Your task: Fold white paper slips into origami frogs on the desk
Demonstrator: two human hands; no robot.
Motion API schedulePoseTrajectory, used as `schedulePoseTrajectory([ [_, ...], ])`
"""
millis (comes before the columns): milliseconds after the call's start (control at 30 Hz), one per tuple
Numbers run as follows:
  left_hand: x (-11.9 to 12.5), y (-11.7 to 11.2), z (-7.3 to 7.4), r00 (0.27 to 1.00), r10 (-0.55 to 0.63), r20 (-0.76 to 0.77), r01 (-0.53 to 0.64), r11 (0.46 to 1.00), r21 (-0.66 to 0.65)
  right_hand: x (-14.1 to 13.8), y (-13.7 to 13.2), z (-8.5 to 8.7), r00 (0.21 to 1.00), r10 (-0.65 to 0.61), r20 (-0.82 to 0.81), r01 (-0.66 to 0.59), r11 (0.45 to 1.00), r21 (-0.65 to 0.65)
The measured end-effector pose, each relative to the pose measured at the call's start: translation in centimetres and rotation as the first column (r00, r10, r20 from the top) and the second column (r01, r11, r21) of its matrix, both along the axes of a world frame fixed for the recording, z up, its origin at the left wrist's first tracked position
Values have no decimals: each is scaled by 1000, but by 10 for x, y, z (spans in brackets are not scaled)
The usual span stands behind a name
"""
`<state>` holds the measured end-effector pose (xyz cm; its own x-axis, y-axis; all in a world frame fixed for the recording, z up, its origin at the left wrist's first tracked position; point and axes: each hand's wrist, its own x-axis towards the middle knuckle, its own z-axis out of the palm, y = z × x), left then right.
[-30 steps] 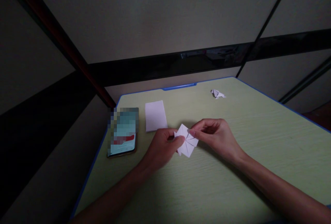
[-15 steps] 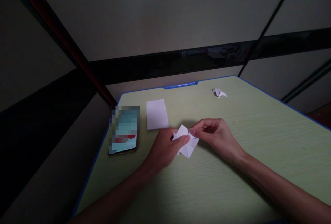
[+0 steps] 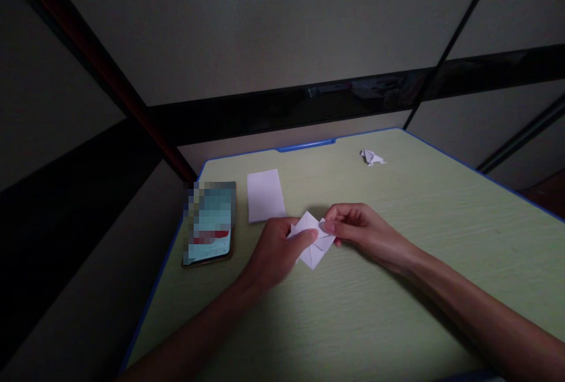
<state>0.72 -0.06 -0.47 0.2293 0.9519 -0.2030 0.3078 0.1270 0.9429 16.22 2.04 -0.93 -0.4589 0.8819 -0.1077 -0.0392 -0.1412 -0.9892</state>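
Observation:
A white folded paper piece (image 3: pixel 311 241) with several creased flaps is held just above the pale green table (image 3: pixel 397 288). My left hand (image 3: pixel 276 252) pinches its left side, thumb on top of the paper. My right hand (image 3: pixel 359 232) pinches the right flap between thumb and forefinger. Both hands are closed on the paper near the table's middle.
A phone (image 3: pixel 209 223) with a lit screen lies at the left edge of the table. A flat white paper sheet (image 3: pixel 263 195) lies beside it. A small folded paper figure (image 3: pixel 371 158) sits at the far right. The table has a blue rim (image 3: pixel 305 146).
The folded paper has turned and dropped a little between my hands. My right thumb and forefinger have drawn closer to the left hand, pressing the right flap inward.

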Motion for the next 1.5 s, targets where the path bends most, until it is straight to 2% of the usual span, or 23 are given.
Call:
schedulePoseTrajectory([
  [133,-1,-1,4,998,-56,-28,56,998,14,3,0,1,989,133,69,-135,990,28],
  [267,-1,-1,9,993,-87,-81,89,996,25,6,-1,4,977,190,94,-195,980,38],
  [467,-7,3,8,983,-175,-50,173,984,-42,10,-2,7,951,291,101,-297,954,43],
  [533,-8,4,7,977,-207,-58,203,977,-57,10,-3,6,948,301,105,-307,950,47],
  [767,-6,2,5,977,-198,-84,192,979,-71,7,-3,4,943,304,137,-311,950,31],
  [1067,-11,4,5,937,-350,-9,349,934,-79,13,-3,12,916,377,141,-385,922,35],
  [1300,-9,5,1,961,-276,-25,274,959,-65,7,-2,3,942,317,106,-322,946,33],
  [1500,-8,4,3,950,-309,54,313,947,-79,6,-2,7,940,319,119,-324,946,21],
])
